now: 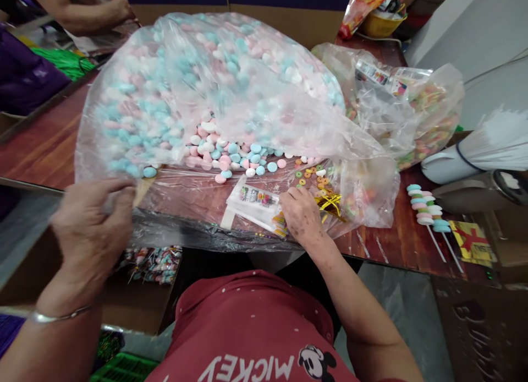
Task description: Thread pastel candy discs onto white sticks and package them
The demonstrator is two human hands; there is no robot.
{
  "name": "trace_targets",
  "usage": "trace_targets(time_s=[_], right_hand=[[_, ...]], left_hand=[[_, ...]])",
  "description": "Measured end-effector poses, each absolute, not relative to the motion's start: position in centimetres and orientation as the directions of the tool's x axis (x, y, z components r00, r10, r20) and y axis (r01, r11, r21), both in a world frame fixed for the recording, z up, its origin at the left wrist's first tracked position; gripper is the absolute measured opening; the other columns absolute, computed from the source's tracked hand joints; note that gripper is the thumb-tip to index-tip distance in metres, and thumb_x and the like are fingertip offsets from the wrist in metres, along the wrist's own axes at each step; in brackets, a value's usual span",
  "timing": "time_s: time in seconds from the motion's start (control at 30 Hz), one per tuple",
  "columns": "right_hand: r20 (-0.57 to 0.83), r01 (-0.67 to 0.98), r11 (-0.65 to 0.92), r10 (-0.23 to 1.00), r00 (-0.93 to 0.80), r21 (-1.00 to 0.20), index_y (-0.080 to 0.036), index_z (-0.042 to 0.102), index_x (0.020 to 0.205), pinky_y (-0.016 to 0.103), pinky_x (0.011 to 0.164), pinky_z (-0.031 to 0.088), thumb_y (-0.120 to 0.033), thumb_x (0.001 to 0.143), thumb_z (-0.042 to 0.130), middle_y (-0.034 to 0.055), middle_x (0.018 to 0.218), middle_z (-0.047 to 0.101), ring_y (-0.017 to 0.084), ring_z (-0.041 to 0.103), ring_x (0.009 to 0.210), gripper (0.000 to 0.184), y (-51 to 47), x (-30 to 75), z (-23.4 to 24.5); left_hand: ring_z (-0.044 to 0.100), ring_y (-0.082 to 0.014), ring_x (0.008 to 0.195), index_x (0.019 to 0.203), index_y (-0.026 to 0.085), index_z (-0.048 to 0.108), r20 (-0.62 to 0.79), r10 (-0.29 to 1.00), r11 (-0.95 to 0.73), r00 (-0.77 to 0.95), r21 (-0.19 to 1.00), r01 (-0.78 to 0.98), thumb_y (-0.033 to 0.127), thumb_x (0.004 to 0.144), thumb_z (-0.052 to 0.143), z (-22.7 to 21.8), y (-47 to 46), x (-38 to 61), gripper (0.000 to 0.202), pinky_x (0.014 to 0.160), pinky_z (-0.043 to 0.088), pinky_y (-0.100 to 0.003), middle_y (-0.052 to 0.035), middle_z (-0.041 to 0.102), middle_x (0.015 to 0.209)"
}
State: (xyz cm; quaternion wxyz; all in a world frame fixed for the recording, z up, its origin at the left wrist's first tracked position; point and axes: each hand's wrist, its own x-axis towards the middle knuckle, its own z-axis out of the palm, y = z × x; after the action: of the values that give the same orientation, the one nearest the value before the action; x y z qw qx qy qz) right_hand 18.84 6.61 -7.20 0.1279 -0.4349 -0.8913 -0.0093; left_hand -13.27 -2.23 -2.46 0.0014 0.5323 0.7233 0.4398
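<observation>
A large clear plastic bag point(264, 118) full of pink, white and blue candies lies across the table, its mouth facing me. My left hand point(93, 222) is closed at the bag's lower left edge, with clear plastic between thumb and forefinger. Fingers curled, my right hand point(303, 214) rests beside a stack of printed clear packets point(256, 200) and gold twist ties point(330, 203); what its fingertips hold is hidden. Loose candies point(225, 153) and small ring-shaped candies point(309, 175) spill at the bag's mouth.
Two candy skewers point(424, 206) lie at right, near a white container of sticks point(457, 159) and a grey jug point(482, 195). Another bag point(433, 112) holds ring candies. Below left, a cardboard box point(136, 305) contains wrapped skewers. Another person's arm point(82, 13) is at upper left.
</observation>
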Motion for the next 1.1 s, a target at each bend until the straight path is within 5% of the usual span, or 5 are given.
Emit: trace_targets(time_s=[0.17, 0.33, 0.53, 0.7, 1.1], right_hand=[[0.402, 0.739, 0.672, 0.691, -0.6, -0.051, -0.021, 0.064, 0.083, 0.035, 0.074, 0.031, -0.018, 0.095, 0.048, 0.0052, 0.08, 0.059, 0.022, 0.042, 0.082, 0.02, 6.1, 18.9, -5.7], [0.499, 0.662, 0.746, 0.601, -0.625, -0.07, -0.022, 0.065, 0.087, 0.036, 0.075, 0.03, -0.022, 0.099, 0.042, 0.0044, 0.082, 0.062, 0.021, 0.044, 0.081, 0.025, 5.0, 19.3, -4.8], [0.62, 0.593, 0.695, 0.687, -0.379, -0.407, -0.016, 0.056, 0.12, 0.04, 0.089, 0.041, -0.027, 0.093, 0.053, 0.0131, 0.115, 0.063, 0.023, 0.054, 0.102, 0.029, 4.9, 20.7, -5.5], [0.268, 0.411, 0.366, 0.923, -0.277, -0.835, -0.019, 0.059, 0.111, 0.029, 0.07, 0.048, -0.03, 0.085, 0.056, 0.0043, 0.093, 0.067, 0.016, 0.06, 0.078, 0.028, 5.0, 21.5, -5.3], [0.312, 0.434, 0.455, 0.878, -0.363, -0.777, -0.02, 0.05, 0.068, 0.024, 0.059, 0.036, -0.029, 0.093, 0.047, -0.0029, 0.063, 0.047, 0.011, 0.043, 0.059, 0.026, 3.8, 21.4, -4.7]], left_hand=[[0.059, -0.0233, 0.1, 0.099, 0.019, 0.068, 0.5, 0.86, -0.373, 0.103, 0.478, 0.795, 0.03, 0.087, 0.059, -1.9, 2.1, -6.5, 0.018, 0.094, 0.044, -0.039, -0.0069, 0.069, 0.102], [0.057, -0.0238, 0.088, 0.091, 0.016, 0.063, 0.075, 0.914, -0.374, 0.399, 0.541, 0.754, 0.039, 0.085, 0.056, -1.6, 5.3, -1.3, 0.025, 0.083, 0.046, -0.038, -0.0081, 0.066, 0.09], [0.047, -0.0118, 0.063, 0.07, 0.016, 0.055, -0.154, 0.872, -0.109, 0.465, 0.865, 0.49, 0.028, 0.076, 0.058, -2.5, 6.8, 0.0, 0.013, 0.058, 0.038, -0.023, 0.0027, 0.051, 0.066], [0.044, -0.0094, 0.056, 0.07, 0.016, 0.055, -0.249, 0.822, 0.025, 0.512, 0.914, 0.405, 0.029, 0.075, 0.062, -2.8, 6.0, -0.1, 0.016, 0.053, 0.034, -0.021, 0.0042, 0.051, 0.062], [0.038, -0.0091, 0.053, 0.063, 0.017, 0.048, 0.021, 0.865, -0.287, 0.501, 0.84, 0.46, 0.032, 0.09, 0.047, -3.4, 3.9, 1.0, 0.031, 0.051, 0.029, -0.021, 0.0053, 0.043, 0.055]])
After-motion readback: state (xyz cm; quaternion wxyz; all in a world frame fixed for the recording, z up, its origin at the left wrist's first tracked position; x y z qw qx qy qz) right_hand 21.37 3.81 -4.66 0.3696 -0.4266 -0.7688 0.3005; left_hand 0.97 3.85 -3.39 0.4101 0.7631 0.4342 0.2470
